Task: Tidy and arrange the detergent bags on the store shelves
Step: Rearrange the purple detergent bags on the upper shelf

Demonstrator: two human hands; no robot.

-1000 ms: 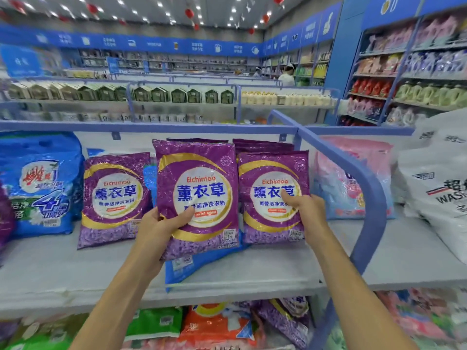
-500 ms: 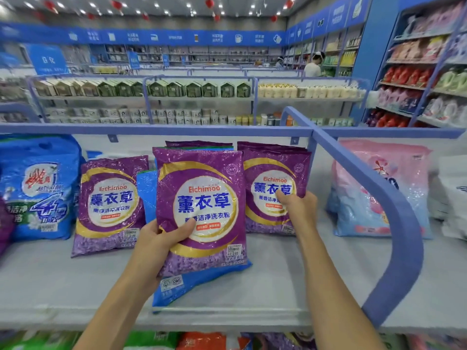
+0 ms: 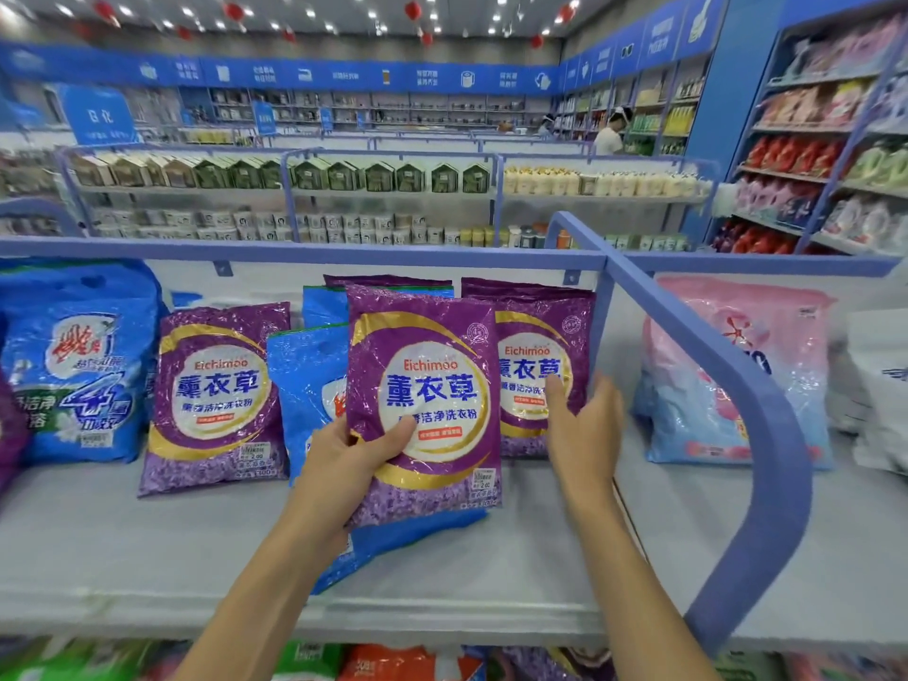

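- Your left hand (image 3: 351, 457) grips the lower left corner of a purple Eichimoo lavender detergent bag (image 3: 423, 403), thumb across its front, holding it upright above the grey shelf (image 3: 147, 548).
- Behind and under that bag, a blue detergent bag (image 3: 304, 385) stands tilted, its lower corner sticking out toward the shelf's front edge.
- Your right hand (image 3: 582, 425) is spread open, fingers apart, with the thumb tip touching the front of the right-hand purple bag (image 3: 533, 336); it grips nothing.
- That right-hand bag leans at the back of the shelf, just beside the blue divider rail (image 3: 712, 366).
- Another purple bag (image 3: 216, 395) stands to the left, apart from your hands, next to a large blue bag (image 3: 73, 361).
- Beyond the divider, a pink and blue bag (image 3: 732, 376) leans in the next compartment.
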